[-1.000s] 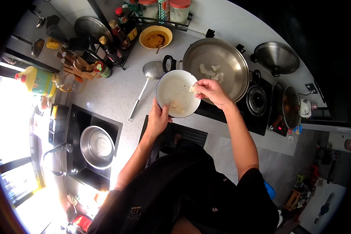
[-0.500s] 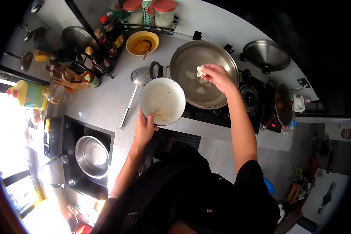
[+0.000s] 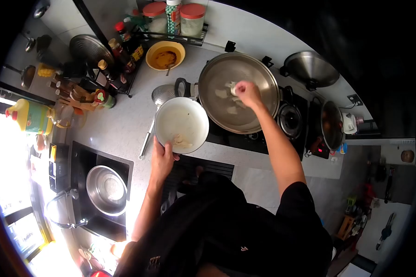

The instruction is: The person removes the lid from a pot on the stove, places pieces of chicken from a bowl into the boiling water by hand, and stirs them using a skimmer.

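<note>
My left hand grips the near rim of a white bowl, tilted a little, with a few pale pieces at its bottom. Over the large steel pan on the stove, my right hand has its fingers pinched on a pale piece. Several similar pale pieces lie in the pan. The bowl is just left of the pan, near its black side handle.
A slotted ladle lies left of the bowl. Behind it stands a yellow bowl with sauce and a spoon. Bottles and jars line the back. A steel basin sits in the sink. A second burner is right of the pan.
My right hand has moved slightly down and closer to the pan's surface, still pinching a pale piece. The white bowl in my left hand has shifted a little left relative to the pan.
</note>
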Demonstrator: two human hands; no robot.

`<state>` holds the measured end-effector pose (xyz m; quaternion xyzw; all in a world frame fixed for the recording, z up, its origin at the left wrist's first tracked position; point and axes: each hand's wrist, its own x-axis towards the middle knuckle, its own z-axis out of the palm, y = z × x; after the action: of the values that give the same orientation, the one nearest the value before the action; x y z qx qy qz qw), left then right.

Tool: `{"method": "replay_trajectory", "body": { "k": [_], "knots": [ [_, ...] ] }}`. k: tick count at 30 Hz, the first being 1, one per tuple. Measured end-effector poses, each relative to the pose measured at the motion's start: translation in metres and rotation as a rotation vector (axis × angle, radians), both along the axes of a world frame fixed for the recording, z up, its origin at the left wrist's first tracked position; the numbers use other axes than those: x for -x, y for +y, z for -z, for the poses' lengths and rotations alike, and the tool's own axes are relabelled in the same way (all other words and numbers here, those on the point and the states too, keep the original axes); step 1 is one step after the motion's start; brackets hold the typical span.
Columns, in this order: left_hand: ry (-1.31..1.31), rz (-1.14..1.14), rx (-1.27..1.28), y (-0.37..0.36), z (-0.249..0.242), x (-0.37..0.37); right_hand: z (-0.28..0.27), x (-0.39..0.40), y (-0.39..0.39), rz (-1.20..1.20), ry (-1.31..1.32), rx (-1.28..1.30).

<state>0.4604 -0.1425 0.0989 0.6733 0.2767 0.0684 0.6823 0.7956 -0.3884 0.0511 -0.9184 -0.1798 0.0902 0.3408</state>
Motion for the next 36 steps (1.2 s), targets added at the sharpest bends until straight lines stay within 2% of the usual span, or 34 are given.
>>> {"method": "replay_trajectory", "body": {
  "k": [3,5,6,7,9,11,12,14,18,24,27,28,31,32,33,36],
  "knots": [
    [0.001,-0.003,0.0,-0.001,0.007,-0.002,-0.01,0.041,0.011,-0.066,0.035,0.171],
    [-0.012,-0.012,-0.008,-0.003,0.006,-0.001,-0.015,0.05,0.014,-0.119,-0.352,0.198],
    [-0.017,-0.013,-0.019,-0.004,0.0,-0.003,-0.044,0.063,0.027,-0.094,-0.395,0.028],
    [-0.015,-0.006,-0.025,-0.005,-0.004,-0.002,-0.085,0.083,0.044,-0.089,-0.338,-0.069],
    [-0.008,0.032,-0.022,-0.002,-0.005,-0.003,-0.147,0.138,0.074,-0.16,0.07,-0.266],
    [-0.017,0.051,-0.015,-0.005,-0.011,-0.003,-0.133,0.167,0.087,-0.42,0.121,-0.189],
    [-0.025,0.044,-0.009,-0.007,-0.017,-0.004,-0.125,0.176,0.094,-0.528,-0.035,-0.112],
    [-0.036,0.042,-0.001,-0.01,-0.021,-0.002,-0.097,0.185,0.1,-0.549,-0.085,-0.031],
    [-0.045,0.06,-0.019,-0.007,-0.022,0.001,-0.094,0.193,0.102,-0.691,-0.086,0.074],
    [-0.035,0.069,-0.035,-0.009,-0.016,0.003,-0.089,0.188,0.102,-0.782,-0.148,-0.022],
    [-0.013,0.065,-0.019,-0.007,-0.011,0.003,-0.091,0.178,0.094,-0.623,0.258,-0.189],
    [0.001,0.066,-0.014,-0.006,-0.008,0.002,-0.09,0.175,0.09,-0.584,0.274,-0.256],
    [-0.004,0.077,-0.009,-0.003,0.001,0.0,-0.092,0.161,0.08,-0.376,0.57,-0.543],
    [-0.005,0.067,-0.002,-0.002,0.002,-0.001,-0.095,0.153,0.075,-0.354,0.661,-0.559],
    [-0.008,0.06,0.008,-0.003,0.001,-0.001,-0.094,0.141,0.066,-0.345,0.714,-0.653],
    [-0.032,0.062,0.022,-0.003,-0.002,-0.002,-0.101,0.102,0.035,-0.091,0.678,-0.694]
  ]
}}
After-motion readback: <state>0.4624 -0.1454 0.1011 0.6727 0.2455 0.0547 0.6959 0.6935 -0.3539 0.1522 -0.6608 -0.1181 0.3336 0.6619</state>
